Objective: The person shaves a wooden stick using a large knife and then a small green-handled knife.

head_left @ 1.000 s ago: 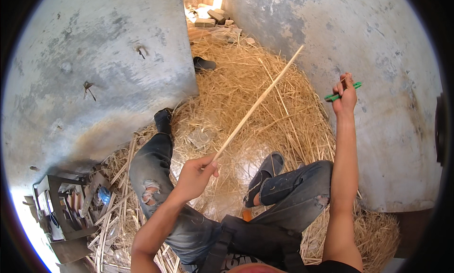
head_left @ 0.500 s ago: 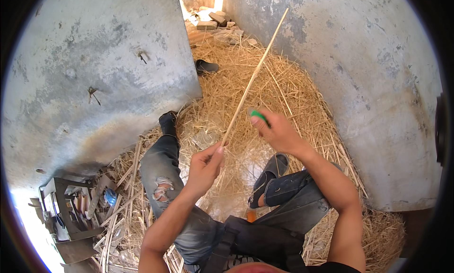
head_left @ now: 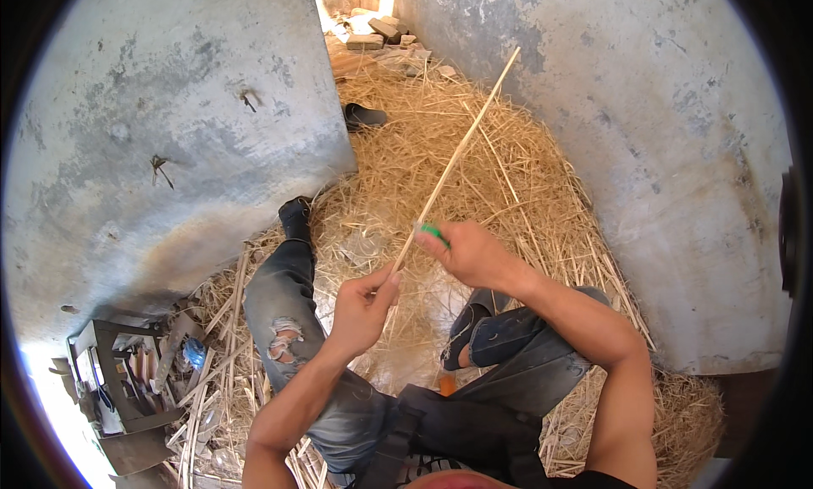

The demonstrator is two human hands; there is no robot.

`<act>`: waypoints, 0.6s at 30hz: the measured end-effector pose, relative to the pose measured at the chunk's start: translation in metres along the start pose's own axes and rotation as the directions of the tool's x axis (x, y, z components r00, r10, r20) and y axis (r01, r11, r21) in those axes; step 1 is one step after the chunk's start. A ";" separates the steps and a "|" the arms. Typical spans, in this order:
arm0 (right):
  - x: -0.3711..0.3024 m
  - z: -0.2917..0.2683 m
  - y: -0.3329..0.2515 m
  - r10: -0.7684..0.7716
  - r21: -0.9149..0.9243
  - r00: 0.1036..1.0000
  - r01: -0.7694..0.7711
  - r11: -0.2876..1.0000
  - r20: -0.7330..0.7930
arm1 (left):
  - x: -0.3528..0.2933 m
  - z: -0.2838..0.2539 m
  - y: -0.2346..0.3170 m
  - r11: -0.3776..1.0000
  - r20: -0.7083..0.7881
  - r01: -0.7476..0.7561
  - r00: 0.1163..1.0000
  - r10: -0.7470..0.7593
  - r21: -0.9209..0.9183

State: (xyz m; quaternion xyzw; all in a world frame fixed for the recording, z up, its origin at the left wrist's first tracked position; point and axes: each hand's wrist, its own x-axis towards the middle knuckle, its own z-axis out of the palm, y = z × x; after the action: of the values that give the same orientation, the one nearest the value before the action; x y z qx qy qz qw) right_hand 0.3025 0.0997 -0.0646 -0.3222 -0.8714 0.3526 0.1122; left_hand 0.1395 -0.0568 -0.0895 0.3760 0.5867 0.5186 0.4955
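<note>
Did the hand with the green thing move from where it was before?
Yes. The right hand with the green tool came in from beside the right-hand concrete wall, leftward and down to the long thin stick, close to the left hand.

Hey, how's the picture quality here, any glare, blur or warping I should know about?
Head view: hard sunlight, blown-out white at the lower-left rim and the top doorway gap; fisheye bends the grey walls and leaves black corners; the thin stick, left hand and right hand look sharp, with no obvious motion blur.
</note>
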 end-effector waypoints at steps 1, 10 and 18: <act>-0.005 0.004 -0.004 -0.035 -0.049 0.999 0.036 0.998 0.022 | 0.000 0.000 0.000 1.000 -0.007 -0.009 1.000 0.009 0.018; 0.030 -0.056 0.047 0.119 -0.162 0.966 -0.159 0.974 -0.230 | -0.004 -0.005 0.000 0.996 0.041 -0.032 0.999 0.028 0.088; -0.003 0.008 0.001 -0.032 -0.092 0.998 0.027 0.995 -0.050 | -0.002 -0.010 -0.014 0.991 -0.012 -0.067 0.998 0.069 0.114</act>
State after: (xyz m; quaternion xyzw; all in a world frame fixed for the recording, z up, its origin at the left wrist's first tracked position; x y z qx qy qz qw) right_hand 0.3019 0.0939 -0.0705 -0.3229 -0.8881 0.3025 0.1247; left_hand 0.1312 -0.0637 -0.1029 0.4193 0.6059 0.5038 0.4508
